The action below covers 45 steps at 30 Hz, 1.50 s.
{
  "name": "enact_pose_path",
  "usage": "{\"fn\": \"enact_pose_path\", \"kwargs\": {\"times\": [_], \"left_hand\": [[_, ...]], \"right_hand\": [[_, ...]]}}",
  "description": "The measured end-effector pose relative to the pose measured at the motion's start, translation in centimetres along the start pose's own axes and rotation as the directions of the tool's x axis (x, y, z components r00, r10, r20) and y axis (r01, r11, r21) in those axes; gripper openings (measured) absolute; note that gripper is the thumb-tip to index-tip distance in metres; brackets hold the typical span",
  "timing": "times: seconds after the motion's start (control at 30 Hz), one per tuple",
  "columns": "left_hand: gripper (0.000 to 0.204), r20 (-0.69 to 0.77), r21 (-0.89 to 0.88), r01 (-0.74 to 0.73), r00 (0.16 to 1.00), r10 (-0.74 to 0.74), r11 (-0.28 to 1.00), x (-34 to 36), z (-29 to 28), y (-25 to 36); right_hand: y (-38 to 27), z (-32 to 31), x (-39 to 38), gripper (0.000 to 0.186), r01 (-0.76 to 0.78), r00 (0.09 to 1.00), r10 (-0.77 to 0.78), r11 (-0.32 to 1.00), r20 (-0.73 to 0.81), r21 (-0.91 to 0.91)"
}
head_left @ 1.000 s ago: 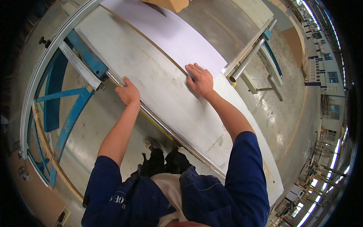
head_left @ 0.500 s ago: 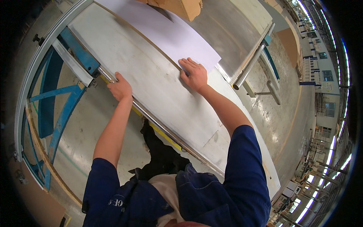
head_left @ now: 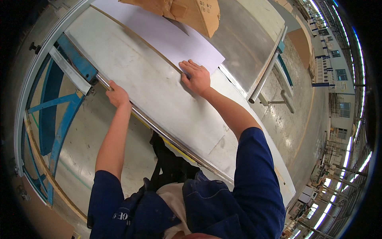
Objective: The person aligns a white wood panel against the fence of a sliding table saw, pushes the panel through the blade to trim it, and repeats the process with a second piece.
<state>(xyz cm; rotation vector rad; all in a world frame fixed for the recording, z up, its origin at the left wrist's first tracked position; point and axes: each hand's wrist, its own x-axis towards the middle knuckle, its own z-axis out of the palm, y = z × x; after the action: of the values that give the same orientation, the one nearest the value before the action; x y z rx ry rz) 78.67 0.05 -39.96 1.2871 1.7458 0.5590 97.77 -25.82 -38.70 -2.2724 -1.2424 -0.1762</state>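
Note:
My left hand (head_left: 116, 94) grips the shiny round steel rail (head_left: 159, 131) that runs along the near edge of a long grey work table (head_left: 131, 67). My right hand (head_left: 195, 76) lies flat, fingers spread, on the near corner of a large white sheet (head_left: 159, 32) resting on the table top. Both arms in blue short sleeves reach forward from the lower edge.
A brown cardboard piece (head_left: 191, 12) lies on the far end of the white sheet. A blue steel frame (head_left: 59, 99) stands at the left under the table. A metal roller stand (head_left: 270, 71) is at the right, on a concrete floor. Factory hall beyond.
The view has drifted, so both hands sit lower and more to the right in the picture. My right hand has slid along to the white sheet's corner; the cardboard has come into view.

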Motion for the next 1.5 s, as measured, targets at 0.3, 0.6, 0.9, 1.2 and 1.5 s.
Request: {"fn": "enact_pose_path", "kwargs": {"times": [0.3,0.6,0.9,1.2,1.5], "left_hand": [[0.075,0.003,-0.073,0.012,1.0,-0.012,0.997,5.3,-0.3,1.3],[0.072,-0.064,0.052,-0.021,0.998,0.025,0.998,9.2,-0.2,2.3],[0.072,-0.041,-0.01,-0.013,0.999,0.013,1.0,14.9,-0.1,3.0],[0.076,-0.08,0.105,0.004,0.997,0.004,0.994,16.1,0.1,6.2],[0.08,-0.121,0.2,-0.042,0.99,0.067,0.979,19.4,0.1,5.6]], "right_hand": [[-2.4,1.4,4.3,0.045,-0.026,0.999,0.025,0.999,0.034,0.045],[-2.8,4.0,7.0,0.044,-0.001,1.0,0.001,0.998,0.001,0.059],[-4.1,5.8,10.6,0.044,-0.007,1.0,0.006,0.998,0.008,0.058],[-4.6,6.9,13.1,0.045,-0.028,1.0,0.028,0.998,-0.001,0.058],[-4.8,7.8,14.6,0.048,-0.024,1.0,0.022,0.994,0.021,0.108]]}}
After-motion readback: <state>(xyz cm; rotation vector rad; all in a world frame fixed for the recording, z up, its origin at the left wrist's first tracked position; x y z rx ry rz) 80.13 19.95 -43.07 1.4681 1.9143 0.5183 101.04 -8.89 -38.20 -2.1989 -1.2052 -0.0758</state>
